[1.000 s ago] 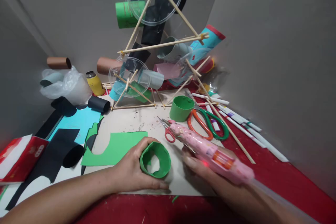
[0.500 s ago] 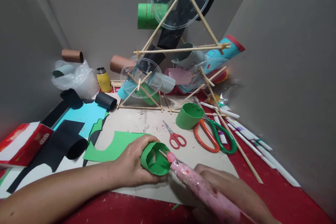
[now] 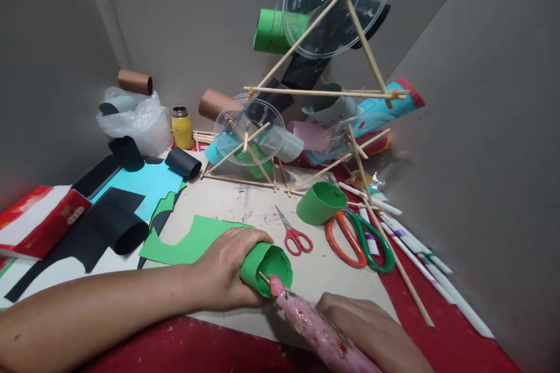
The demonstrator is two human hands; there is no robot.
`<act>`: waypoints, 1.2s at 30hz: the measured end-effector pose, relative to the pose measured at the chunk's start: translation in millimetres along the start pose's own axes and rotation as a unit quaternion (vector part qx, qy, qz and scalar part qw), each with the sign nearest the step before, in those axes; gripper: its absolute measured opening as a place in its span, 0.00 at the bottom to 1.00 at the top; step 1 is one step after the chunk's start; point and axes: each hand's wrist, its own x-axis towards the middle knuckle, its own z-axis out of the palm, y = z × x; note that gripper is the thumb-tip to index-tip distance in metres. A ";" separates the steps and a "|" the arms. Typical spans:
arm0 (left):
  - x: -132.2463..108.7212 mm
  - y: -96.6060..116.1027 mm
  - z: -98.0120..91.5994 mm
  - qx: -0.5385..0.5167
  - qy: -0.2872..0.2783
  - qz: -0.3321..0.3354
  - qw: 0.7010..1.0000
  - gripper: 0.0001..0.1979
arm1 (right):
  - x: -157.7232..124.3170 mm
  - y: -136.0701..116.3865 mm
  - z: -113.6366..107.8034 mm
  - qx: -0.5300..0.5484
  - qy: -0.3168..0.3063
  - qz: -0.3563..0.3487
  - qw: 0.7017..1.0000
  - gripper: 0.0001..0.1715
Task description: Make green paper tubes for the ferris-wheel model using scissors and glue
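Note:
My left hand [image 3: 231, 271] is wrapped round a short green paper tube [image 3: 256, 262], its open end turned to the right. My right hand [image 3: 350, 323] is closed round a pink glue gun [image 3: 310, 323], partly hidden behind the gun's body. The metal nozzle points into the mouth of the tube, near its lower rim. Whether the tip touches the paper I cannot tell. Just beyond the hands lie small red-handled scissors [image 3: 297, 240]. A second green paper tube [image 3: 319, 204] stands behind large scissors [image 3: 363, 242] with orange and green handles.
A stick frame [image 3: 324, 92] with clear plastic lids and paper tubes rises at the back. Cut green paper [image 3: 188, 239], black paper [image 3: 91, 233] and a red packet [image 3: 39, 218] lie left. White rolled sticks [image 3: 437, 277] lie right, beside the grey wall [image 3: 490, 157].
The view has shifted and tilted slightly. The glue gun's nozzle has moved to the lower left within the mouth of the tube. Both hands keep their hold.

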 end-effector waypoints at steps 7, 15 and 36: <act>1.1 1.7 -0.6 -0.002 0.000 -0.010 1.000 0.27 | 3.0 -1.3 -4.1 -0.049 -0.040 -0.015 0.998 0.11; 1.1 1.0 -0.1 0.006 0.006 0.009 1.000 0.26 | 2.2 1.8 -1.7 -0.107 -0.019 -0.013 0.994 0.13; 0.6 -1.5 3.5 0.016 0.030 0.039 0.999 0.26 | 2.8 -0.9 -4.1 -0.095 -0.017 0.023 0.995 0.15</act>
